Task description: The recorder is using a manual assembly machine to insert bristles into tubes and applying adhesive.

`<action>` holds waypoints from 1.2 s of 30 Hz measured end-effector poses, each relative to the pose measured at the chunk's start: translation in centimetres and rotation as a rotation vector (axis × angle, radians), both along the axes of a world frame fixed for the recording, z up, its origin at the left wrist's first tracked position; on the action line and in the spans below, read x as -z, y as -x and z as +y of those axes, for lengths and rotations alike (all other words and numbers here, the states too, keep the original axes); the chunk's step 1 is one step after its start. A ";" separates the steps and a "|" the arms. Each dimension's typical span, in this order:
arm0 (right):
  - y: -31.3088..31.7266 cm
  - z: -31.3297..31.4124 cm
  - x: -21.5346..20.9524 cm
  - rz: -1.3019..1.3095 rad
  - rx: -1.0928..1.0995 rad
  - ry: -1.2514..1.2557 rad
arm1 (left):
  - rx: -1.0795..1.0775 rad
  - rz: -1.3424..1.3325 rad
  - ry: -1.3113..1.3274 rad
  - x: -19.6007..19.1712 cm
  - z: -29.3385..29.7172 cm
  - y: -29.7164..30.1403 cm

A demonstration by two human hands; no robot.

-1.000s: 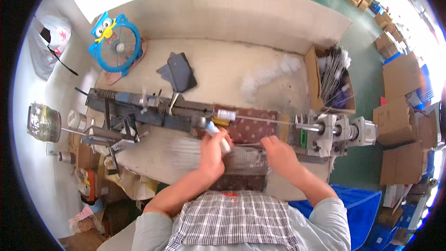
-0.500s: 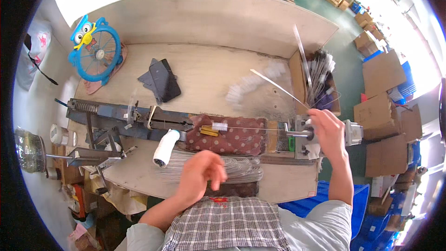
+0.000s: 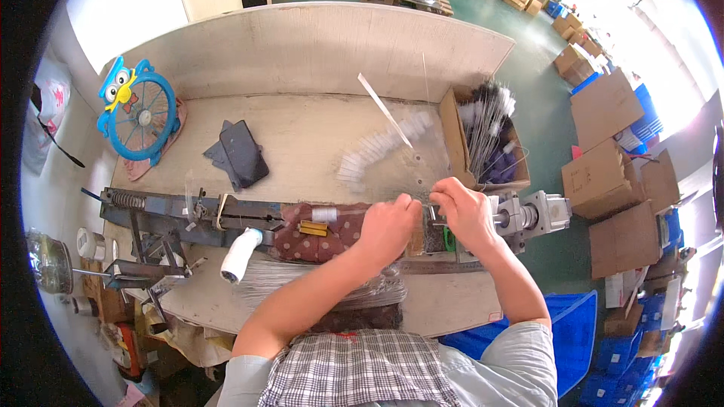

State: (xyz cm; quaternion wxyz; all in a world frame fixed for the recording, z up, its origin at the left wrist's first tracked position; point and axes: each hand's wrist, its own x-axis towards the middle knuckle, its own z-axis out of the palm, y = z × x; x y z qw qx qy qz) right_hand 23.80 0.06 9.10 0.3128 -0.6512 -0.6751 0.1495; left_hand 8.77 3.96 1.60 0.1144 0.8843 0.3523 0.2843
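Note:
My left hand [image 3: 388, 230] is closed, fingertips pinched, over the right end of a dark red polka-dot cloth pad [image 3: 339, 240]. What it grips is too small to make out. Close beside it, my right hand [image 3: 466, 215] pinches in front of the metal spindle [image 3: 520, 217] at the bench's right. A thin pale strip [image 3: 385, 109] slants up and left from the right fingertips, its lower part faint. On the pad lie a white roll [image 3: 324, 214] and a yellow block [image 3: 313, 227]. My hands partly hide the crank area.
A carton [image 3: 452, 132] of thin wires stands at the back right, near a row of translucent white pieces [image 3: 385, 145]. Dark flat pieces [image 3: 243, 157] lie at centre left. A wire bundle [image 3: 362, 290], a white cylinder [image 3: 241, 255] and a spring-loaded fixture [image 3: 136, 197] line the front and left.
My left hand has moved right and forward from above my lap to beside the right hand. The right hand has come left from the spindle, the pale strip swinging left with it.

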 end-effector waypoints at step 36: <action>16.4 5.6 2.9 -0.159 -0.534 -0.233 | -0.682 -0.263 0.861 1.1 -4.6 18.1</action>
